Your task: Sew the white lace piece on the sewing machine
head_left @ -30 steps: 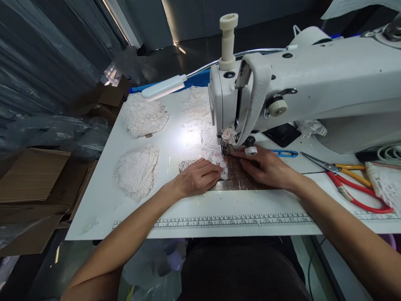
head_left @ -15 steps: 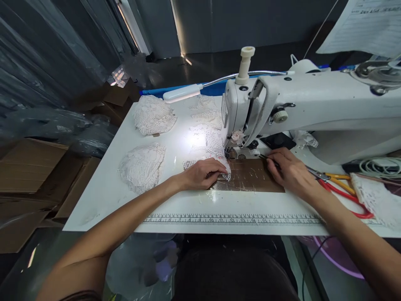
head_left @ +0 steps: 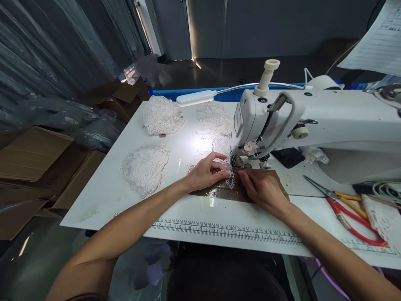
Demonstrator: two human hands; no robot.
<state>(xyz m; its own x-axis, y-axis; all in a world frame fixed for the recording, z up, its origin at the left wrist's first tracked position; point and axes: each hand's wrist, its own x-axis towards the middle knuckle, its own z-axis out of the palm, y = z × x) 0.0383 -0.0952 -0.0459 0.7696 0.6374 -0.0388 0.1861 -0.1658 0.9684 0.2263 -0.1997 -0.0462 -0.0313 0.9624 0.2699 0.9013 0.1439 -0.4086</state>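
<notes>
Pinching the lace trim piece (head_left: 228,177) at the needle area: left hand (head_left: 205,173) has thumb and fingers closed on its edge, just at 7 o'clock of the presser foot (head_left: 237,161). Right hand (head_left: 262,189) has come back in from 3 o'clock, where half a second ago it was out by the scissors; now it lies flat on the brown taped plate (head_left: 219,193), fingertips touching the lace. Whether that grip still holds a tool I cannot tell. Read: both hands are back to positioning the piece.

Lace is white, openwork, scalloped, limp. Plate is glossy and scratched. Lace stacks (head_left: 145,167) sit at 9 to 11 o'clock on the white worktop (head_left: 103,196). Red-handled scissors (head_left: 351,211) lie at 3 o'clock. Printed ruler strip (head_left: 225,230) runs along the near edge.
</notes>
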